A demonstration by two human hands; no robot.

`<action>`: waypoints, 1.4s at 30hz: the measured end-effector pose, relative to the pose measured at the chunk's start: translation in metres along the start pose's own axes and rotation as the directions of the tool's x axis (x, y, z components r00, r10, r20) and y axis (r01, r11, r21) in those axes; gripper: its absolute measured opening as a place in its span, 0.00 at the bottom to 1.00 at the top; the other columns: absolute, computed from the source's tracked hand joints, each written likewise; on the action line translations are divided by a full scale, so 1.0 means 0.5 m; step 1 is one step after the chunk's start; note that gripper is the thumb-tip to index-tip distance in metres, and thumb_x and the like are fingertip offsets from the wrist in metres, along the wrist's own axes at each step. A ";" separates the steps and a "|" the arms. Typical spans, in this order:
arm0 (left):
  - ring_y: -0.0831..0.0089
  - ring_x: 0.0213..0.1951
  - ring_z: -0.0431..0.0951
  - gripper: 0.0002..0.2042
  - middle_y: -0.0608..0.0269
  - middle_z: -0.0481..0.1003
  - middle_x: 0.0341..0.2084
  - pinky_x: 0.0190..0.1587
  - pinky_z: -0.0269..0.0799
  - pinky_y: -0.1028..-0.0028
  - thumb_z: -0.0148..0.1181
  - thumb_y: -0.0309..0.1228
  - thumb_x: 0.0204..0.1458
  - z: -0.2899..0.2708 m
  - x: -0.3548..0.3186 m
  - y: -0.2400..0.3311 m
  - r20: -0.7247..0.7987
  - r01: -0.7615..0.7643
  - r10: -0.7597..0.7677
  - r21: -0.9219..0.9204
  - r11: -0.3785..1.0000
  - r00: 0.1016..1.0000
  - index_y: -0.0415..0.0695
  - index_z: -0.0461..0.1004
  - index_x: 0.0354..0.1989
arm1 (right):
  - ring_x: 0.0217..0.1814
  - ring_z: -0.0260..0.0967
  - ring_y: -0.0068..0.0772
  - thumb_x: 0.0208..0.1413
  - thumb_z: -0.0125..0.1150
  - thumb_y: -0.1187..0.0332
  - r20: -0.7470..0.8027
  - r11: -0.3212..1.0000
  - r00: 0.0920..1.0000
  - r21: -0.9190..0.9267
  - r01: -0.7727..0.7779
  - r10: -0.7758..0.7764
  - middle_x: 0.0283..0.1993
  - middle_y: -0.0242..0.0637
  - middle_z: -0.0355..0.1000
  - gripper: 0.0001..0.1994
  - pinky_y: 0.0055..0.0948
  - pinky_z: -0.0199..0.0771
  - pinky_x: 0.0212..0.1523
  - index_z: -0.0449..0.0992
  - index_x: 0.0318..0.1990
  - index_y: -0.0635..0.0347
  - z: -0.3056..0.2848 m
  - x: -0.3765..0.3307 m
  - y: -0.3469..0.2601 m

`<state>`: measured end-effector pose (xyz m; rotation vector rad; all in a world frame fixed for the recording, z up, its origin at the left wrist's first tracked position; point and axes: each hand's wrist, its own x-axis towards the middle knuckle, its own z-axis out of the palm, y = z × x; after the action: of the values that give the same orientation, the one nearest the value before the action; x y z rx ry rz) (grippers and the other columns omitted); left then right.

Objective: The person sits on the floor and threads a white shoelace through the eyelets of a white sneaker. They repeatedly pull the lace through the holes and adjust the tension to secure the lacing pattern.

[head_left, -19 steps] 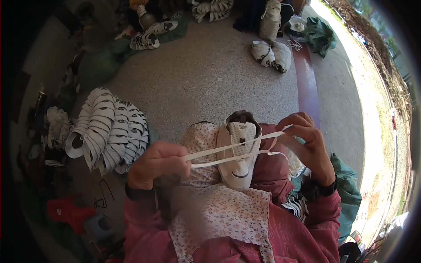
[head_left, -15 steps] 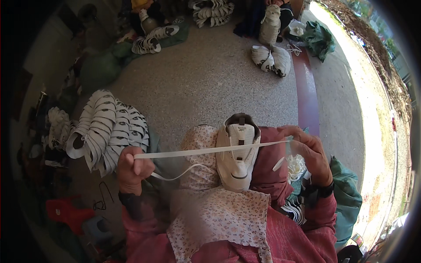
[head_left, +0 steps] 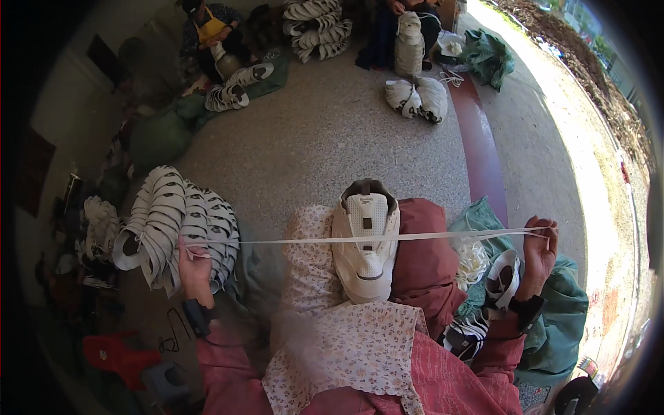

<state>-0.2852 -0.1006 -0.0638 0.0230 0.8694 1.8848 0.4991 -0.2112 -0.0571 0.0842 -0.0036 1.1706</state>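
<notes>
A white shoelace (head_left: 425, 236) stretches taut and nearly level across my lap. My left hand (head_left: 196, 268) is closed on one end, out by the stacked shoe uppers at the left. Far out to the right, my right hand (head_left: 539, 254) pinches the other end, where the lace looks doubled. Behind the lace a white, unlaced shoe upper (head_left: 365, 273) with a dark collar rests on my lap, its toe pointing toward me. Neither hand touches it. Under it lies my flowered apron (head_left: 349, 332).
Nested white uppers (head_left: 162, 214) stand at the left, above a red plastic stool (head_left: 117, 356). At the right are a bundle of white laces (head_left: 472, 263), a loose upper (head_left: 503, 278) and a green sack (head_left: 557, 332). Two people sit at the far side among more uppers (head_left: 418, 97).
My hands have moved apart, the right one well outward. The lace's loose loop has gone, and it is now drawn straight. The view has shifted slightly.
</notes>
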 end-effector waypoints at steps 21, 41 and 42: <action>0.84 0.14 0.55 0.10 0.75 0.68 0.23 0.15 0.46 0.79 0.60 0.34 0.60 0.029 0.083 -0.013 -0.063 -0.266 0.324 0.433 0.861 0.944 0.46 0.78 0.47 | 0.27 0.62 0.23 0.69 0.51 0.66 -0.325 0.875 0.908 -0.477 0.085 -0.265 0.34 0.35 0.70 0.11 0.27 0.59 0.26 0.72 0.51 0.63 -0.235 -0.064 -0.592; 0.77 0.45 0.75 0.19 0.63 0.78 0.42 0.48 0.68 0.76 0.58 0.38 0.64 0.295 -0.165 -0.363 0.485 -0.279 -0.250 0.774 0.568 0.838 0.38 0.73 0.57 | 0.36 0.75 0.26 0.66 0.52 0.67 -0.111 0.087 0.989 -0.991 -0.103 -0.096 0.42 0.40 0.77 0.19 0.22 0.76 0.33 0.69 0.60 0.71 -0.015 0.119 0.208; 0.73 0.51 0.75 0.22 0.59 0.77 0.48 0.55 0.68 0.73 0.58 0.40 0.64 0.314 -0.189 -0.407 0.499 -0.278 -0.289 0.780 0.561 0.817 0.37 0.70 0.60 | 0.40 0.77 0.28 0.67 0.53 0.65 -0.083 0.062 0.997 -0.995 -0.083 0.010 0.44 0.42 0.77 0.19 0.25 0.78 0.38 0.70 0.59 0.71 0.009 0.109 0.301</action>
<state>-0.0192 -0.0439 -0.0316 1.1492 1.2230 1.1356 0.3823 -0.1031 -0.0403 -1.2792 -0.8247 0.9876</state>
